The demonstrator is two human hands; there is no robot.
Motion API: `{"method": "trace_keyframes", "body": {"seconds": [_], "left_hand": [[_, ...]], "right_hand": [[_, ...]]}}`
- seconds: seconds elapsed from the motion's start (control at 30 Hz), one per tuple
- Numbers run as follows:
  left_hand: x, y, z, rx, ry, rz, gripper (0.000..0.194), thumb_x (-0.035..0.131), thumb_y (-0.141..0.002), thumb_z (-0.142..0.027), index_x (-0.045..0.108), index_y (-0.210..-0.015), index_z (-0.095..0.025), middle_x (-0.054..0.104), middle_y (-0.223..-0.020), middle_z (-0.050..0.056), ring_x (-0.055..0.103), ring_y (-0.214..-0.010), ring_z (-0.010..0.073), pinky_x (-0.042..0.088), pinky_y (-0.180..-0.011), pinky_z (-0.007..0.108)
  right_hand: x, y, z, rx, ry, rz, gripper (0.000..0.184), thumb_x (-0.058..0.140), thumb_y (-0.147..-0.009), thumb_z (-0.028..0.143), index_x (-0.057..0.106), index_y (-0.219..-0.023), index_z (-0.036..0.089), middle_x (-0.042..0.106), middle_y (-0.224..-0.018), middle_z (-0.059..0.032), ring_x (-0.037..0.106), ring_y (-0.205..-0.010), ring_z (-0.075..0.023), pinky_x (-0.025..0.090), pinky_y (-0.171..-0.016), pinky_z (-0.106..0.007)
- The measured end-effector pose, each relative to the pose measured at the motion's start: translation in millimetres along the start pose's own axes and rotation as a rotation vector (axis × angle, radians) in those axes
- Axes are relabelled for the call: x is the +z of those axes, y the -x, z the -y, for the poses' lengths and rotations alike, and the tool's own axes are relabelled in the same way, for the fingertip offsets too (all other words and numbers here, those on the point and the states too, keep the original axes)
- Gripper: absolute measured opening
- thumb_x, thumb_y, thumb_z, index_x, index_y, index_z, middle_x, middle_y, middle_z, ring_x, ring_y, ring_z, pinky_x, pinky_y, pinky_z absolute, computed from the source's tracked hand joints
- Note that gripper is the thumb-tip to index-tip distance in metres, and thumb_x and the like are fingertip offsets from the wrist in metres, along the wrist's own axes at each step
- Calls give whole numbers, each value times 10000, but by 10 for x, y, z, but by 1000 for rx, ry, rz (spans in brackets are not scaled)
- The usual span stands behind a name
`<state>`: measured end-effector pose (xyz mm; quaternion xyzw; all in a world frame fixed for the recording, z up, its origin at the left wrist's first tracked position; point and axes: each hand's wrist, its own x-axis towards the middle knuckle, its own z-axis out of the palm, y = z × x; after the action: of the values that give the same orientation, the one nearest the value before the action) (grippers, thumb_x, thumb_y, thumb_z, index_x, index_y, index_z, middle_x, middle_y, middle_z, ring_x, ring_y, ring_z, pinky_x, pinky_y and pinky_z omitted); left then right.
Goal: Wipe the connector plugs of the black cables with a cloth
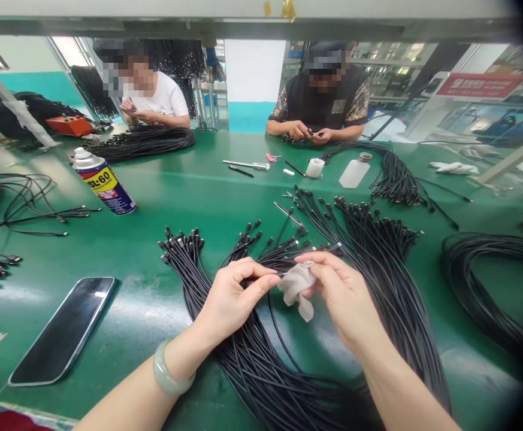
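My left hand (236, 293) pinches the end of a thin black cable (265, 275) between thumb and fingers, just above a large fan of black cables (252, 359) lying on the green workbench. A crumpled grey cloth (298, 288) sits between both hands, and my right hand (342, 293) holds it with fingertips and thumb, wrapped against the cable tip. The connector inside the cloth is hidden. A second spread of black cables with small connectors (378, 269) lies under and beyond my right hand.
A black smartphone (61, 332) lies left of my hands, and a spray can (103, 182) stands beyond it. Coiled black cables (481, 281) lie at the right. Small tools, a white bottle (354, 172) and two co-workers handling cables (308, 133) are across the bench.
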<state>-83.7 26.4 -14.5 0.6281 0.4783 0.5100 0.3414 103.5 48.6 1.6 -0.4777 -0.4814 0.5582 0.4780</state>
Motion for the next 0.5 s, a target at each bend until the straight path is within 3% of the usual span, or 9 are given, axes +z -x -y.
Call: {"method": "trace_keyframes", "body": {"seconds": [0.1, 0.27, 0.5], "left_hand": [[0, 5, 2, 14, -20, -5, 108, 721, -868, -283, 762, -815, -198, 735, -780, 17, 634, -720, 147, 466, -702, 267], [-15, 2, -18, 43, -39, 22, 110, 705, -886, -259, 760, -804, -211, 745, -774, 7, 640, -721, 145, 464, -749, 283], [-36, 2, -43, 65, -109, 56, 150, 675, -912, -234, 742, -779, -218, 752, -770, -22, 646, -714, 135, 432, -805, 301]], "right_hand": [[1, 18, 27, 5, 36, 110, 228, 662, -883, 396, 744, -891, 184, 662, -712, -18, 586, -602, -146, 495, -581, -257], [43, 51, 64, 47, 0, 164, 216, 831, -745, 372, 763, -854, 198, 705, -773, -31, 628, -666, -164, 527, -625, -269], [16, 55, 69, 71, -39, 216, 160, 811, -786, 340, 749, -804, 194, 692, -690, -10, 645, -616, -145, 535, -610, -253]]}}
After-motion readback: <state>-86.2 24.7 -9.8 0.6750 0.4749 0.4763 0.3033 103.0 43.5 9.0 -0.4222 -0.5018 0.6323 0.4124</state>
